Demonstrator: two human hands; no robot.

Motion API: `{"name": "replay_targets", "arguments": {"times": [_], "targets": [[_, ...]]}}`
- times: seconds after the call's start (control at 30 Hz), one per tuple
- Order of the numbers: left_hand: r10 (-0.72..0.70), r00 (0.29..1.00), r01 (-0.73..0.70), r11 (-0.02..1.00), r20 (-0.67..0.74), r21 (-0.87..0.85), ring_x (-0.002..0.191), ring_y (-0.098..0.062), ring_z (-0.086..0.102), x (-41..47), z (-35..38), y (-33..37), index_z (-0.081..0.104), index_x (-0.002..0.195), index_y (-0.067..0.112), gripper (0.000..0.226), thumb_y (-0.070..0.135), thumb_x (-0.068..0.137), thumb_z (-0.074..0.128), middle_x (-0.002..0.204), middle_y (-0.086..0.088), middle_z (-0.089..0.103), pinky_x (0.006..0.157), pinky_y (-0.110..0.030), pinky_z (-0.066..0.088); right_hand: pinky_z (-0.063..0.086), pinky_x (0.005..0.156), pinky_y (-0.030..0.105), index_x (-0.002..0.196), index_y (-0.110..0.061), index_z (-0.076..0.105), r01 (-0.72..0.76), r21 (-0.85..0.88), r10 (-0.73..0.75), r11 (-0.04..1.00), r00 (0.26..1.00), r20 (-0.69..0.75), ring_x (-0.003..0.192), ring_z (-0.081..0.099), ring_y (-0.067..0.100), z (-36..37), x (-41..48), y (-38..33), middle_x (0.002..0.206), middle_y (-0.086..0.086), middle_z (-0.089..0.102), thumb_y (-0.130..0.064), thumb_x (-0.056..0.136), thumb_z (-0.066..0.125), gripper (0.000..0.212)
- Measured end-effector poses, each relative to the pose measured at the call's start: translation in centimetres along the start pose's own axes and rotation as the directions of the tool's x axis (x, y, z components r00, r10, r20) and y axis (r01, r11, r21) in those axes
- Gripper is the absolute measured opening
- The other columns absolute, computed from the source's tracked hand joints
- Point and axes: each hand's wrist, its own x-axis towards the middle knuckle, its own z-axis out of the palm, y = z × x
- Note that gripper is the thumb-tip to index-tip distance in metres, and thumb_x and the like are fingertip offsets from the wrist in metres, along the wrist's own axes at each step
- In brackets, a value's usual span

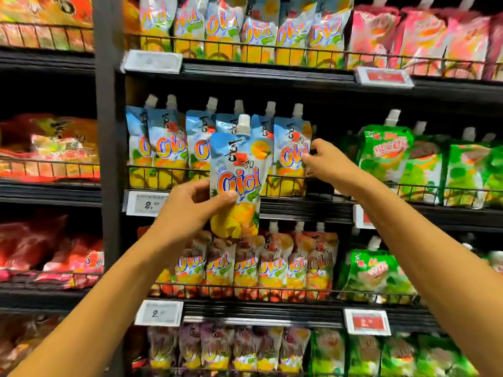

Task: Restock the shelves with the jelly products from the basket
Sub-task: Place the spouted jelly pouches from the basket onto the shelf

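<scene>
My left hand (192, 206) grips a blue and yellow jelly pouch (239, 175) with a white cap, held upright in front of the middle shelf. Behind it a row of the same blue pouches (163, 148) stands behind a wire rail. My right hand (324, 161) pinches the right edge of the rightmost pouch in that row (290, 151). A dark gap lies just right of that pouch. The basket is not in view.
Green pouches (386, 156) fill the right half of the middle shelf. More pouches line the shelves above (245, 31) and below (255, 265). Price tags (147, 204) hang on the shelf edges. A black upright post (109, 148) separates a left bay with red bags.
</scene>
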Motion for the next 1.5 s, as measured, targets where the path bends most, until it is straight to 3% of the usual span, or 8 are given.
{"name": "replay_targets", "arguments": {"times": [0.17, 0.27, 0.47, 0.63, 0.8, 0.9, 1.23, 1.5], "targets": [[0.049, 0.999, -0.050, 0.997, 0.017, 0.066, 0.085, -0.003, 0.071, 0.9, 1.3, 1.2, 0.076, 0.096, 0.021, 0.018, 0.032, 0.082, 0.073, 0.093, 0.009, 0.077, 0.065, -0.007, 0.049, 0.053, 0.068, 0.034, 0.084, 0.002, 0.062, -0.005, -0.022, 0.002, 1.000, 0.995, -0.103, 0.084, 0.064, 0.032, -0.1, -0.8, 0.3, 0.088, 0.015, 0.068, -0.005, 0.092, 0.049, 0.017], [0.062, 0.998, -0.062, 0.995, 0.001, 0.082, 0.076, 0.004, 0.069, 1.7, 2.4, 1.7, 0.075, 0.087, 0.024, 0.009, 0.032, 0.084, 0.072, 0.083, 0.014, 0.076, 0.060, -0.004, 0.047, 0.052, 0.075, 0.029, 0.100, -0.006, 0.067, 0.203, 0.041, -0.174, 0.978, 0.914, -0.367, 0.092, 0.066, 0.022, -1.0, -2.6, 0.0, 0.099, 0.007, 0.071, -0.013, 0.092, 0.053, 0.017], [0.020, 1.000, -0.021, 1.000, 0.017, 0.003, 0.072, 0.006, 0.069, 3.0, 4.7, 2.6, 0.074, 0.087, 0.025, 0.008, 0.032, 0.084, 0.072, 0.083, 0.015, 0.076, 0.053, -0.004, 0.046, 0.057, 0.077, 0.031, 0.102, -0.020, 0.071, 0.166, 0.421, -0.218, 0.891, 0.973, 0.077, 0.089, 0.069, 0.012, -1.6, -7.0, -1.7, 0.097, -0.002, 0.075, -0.035, 0.094, 0.061, 0.019], [0.087, 0.996, -0.087, 0.996, -0.011, -0.005, 0.080, 0.000, 0.071, 3.6, 6.9, 3.0, 0.073, 0.097, 0.022, 0.016, 0.029, 0.083, 0.074, 0.087, 0.011, 0.076, 0.063, -0.009, 0.051, 0.059, 0.080, 0.040, 0.099, -0.014, 0.069, 0.130, 0.483, -0.120, 0.866, 0.991, -0.051, 0.095, 0.071, 0.024, -1.8, -7.5, -2.1, 0.099, 0.006, 0.074, -0.017, 0.090, 0.068, 0.009], [0.342, 0.938, -0.264, 0.806, -0.054, 0.530, 0.114, -0.010, 0.059, 4.1, 6.0, 1.5, 0.067, 0.122, 0.020, 0.033, 0.036, 0.094, 0.060, 0.120, 0.004, 0.068, 0.098, -0.029, 0.046, 0.049, 0.064, 0.013, 0.092, -0.011, 0.066, 0.211, 0.335, -0.037, 0.918, 0.888, -0.458, 0.071, 0.061, -0.003, -4.3, -5.3, -1.0, 0.086, 0.002, 0.068, -0.008, 0.089, 0.067, 0.004], [0.419, 0.908, -0.258, 0.572, -0.008, 0.779, 0.121, -0.021, 0.050, 3.3, 5.2, -0.5, 0.062, 0.127, 0.022, 0.036, 0.025, 0.091, 0.062, 0.124, 0.000, 0.064, 0.106, -0.038, 0.034, 0.053, 0.091, 0.034, 0.114, -0.006, 0.064, 0.174, 0.235, -0.015, 0.956, 0.832, -0.555, 0.102, 0.064, 0.017, -5.1, -4.2, 0.1, 0.109, 0.007, 0.068, -0.008, 0.091, 0.062, 0.023], [0.437, 0.889, -0.299, 0.328, 0.137, 0.896, 0.133, -0.019, 0.043, 2.3, 4.2, -2.7, 0.044, 0.144, 0.023, 0.065, 0.027, 0.084, 0.070, 0.141, 0.003, 0.051, 0.112, -0.038, 0.025, 0.052, 0.077, 0.031, 0.112, -0.012, 0.057, 0.042, 0.279, 0.070, 0.959, 0.923, -0.378, 0.092, 0.059, 0.017, -2.3, -2.8, 1.0, 0.105, 0.004, 0.063, -0.005, 0.098, 0.050, 0.017], [0.410, 0.899, -0.304, 0.332, 0.153, 0.893, 0.144, -0.016, 0.031, 2.1, 3.6, -3.5, 0.035, 0.149, 0.026, 0.070, 0.030, 0.087, 0.068, 0.152, 0.008, 0.039, 0.117, -0.039, 0.020, 0.017, 0.051, 0.029, 0.075, -0.008, 0.039, -0.232, 0.211, 0.273, 0.950, 0.943, -0.192, 0.061, 0.030, 0.015, -1.9, -2.2, -0.1, 0.071, 0.007, 0.038, 0.010, 0.089, 0.036, 0.023]]}}
